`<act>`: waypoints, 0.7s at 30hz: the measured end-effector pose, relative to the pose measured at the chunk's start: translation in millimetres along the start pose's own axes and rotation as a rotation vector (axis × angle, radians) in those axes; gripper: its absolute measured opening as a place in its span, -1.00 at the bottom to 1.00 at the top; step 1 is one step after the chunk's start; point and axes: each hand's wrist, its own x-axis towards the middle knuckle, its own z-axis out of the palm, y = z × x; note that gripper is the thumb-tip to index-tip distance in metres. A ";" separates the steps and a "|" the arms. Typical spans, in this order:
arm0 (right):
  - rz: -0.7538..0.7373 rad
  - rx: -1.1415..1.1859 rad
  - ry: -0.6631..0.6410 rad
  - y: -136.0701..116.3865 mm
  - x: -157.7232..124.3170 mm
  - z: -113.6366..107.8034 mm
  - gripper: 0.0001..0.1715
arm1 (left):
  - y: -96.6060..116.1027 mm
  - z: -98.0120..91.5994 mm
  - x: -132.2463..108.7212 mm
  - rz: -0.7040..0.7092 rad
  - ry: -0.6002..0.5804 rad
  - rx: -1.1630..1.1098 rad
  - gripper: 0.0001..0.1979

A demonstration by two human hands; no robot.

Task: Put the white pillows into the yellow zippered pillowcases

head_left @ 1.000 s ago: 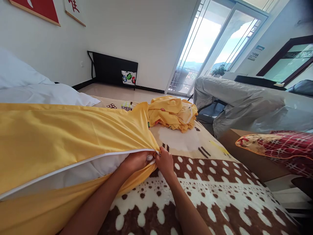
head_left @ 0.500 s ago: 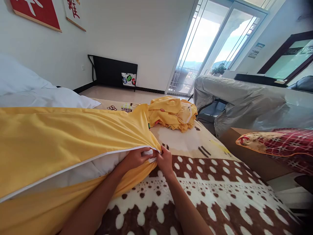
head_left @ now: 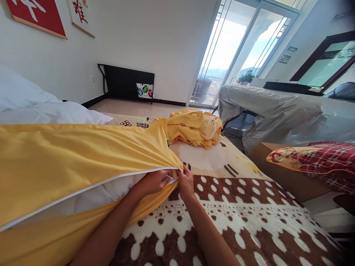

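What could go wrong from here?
1. White filling shows through the long opening in the yellow cover; it might bulge out or snag on the edge.
2. The left hand reaches into that opening with its fingertips largely hidden, so a slipping grip could go unnoticed.
3. Creases converge where the right hand pinches the cover; a hard tug might strain it.

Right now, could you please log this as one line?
left hand: at open yellow cover; right hand: pinching its edge; white filling: showing inside
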 end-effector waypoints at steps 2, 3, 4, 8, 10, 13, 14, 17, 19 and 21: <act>-0.018 -0.023 0.012 1.2 0.4 -0.5 -0.67 | 1.9 -1.2 -1.4 0.054 -0.041 -0.007 -0.82; -0.026 -0.045 0.011 1.8 0.8 -1.0 -0.68 | 3.0 -1.5 -2.0 0.071 -0.056 -0.007 -0.82; -0.040 -0.074 0.008 2.4 1.2 -1.8 -0.69 | 3.9 -1.7 -2.3 0.077 -0.065 -0.002 -0.81; -0.175 -0.270 -0.020 2.1 1.1 -5.5 -0.74 | 5.0 1.1 -3.3 0.079 -0.067 0.127 -0.78; -0.236 -0.360 -0.025 0.1 -0.5 -6.5 -0.76 | 3.8 4.3 -3.7 0.081 -0.056 0.222 -0.75; -0.285 -0.454 -0.010 -3.4 -3.2 -6.5 -0.77 | 1.3 9.8 -3.6 0.038 -0.045 0.292 -0.69; -0.296 -0.484 -0.006 -4.3 -3.6 -6.4 -0.75 | 0.7 11.6 -3.3 0.016 -0.042 0.292 -0.68; -0.319 -0.610 0.008 -5.1 -2.4 -7.3 -0.73 | 0.2 15.8 -2.0 -0.040 -0.015 0.270 -0.64; -0.328 -0.709 0.027 -4.6 -0.2 -8.7 -0.76 | 0.5 16.6 -1.4 -0.055 0.022 0.266 -0.62; -0.337 -0.788 0.048 -4.1 1.8 -10.2 -0.78 | 0.9 15.2 -1.4 -0.030 0.042 0.254 -0.63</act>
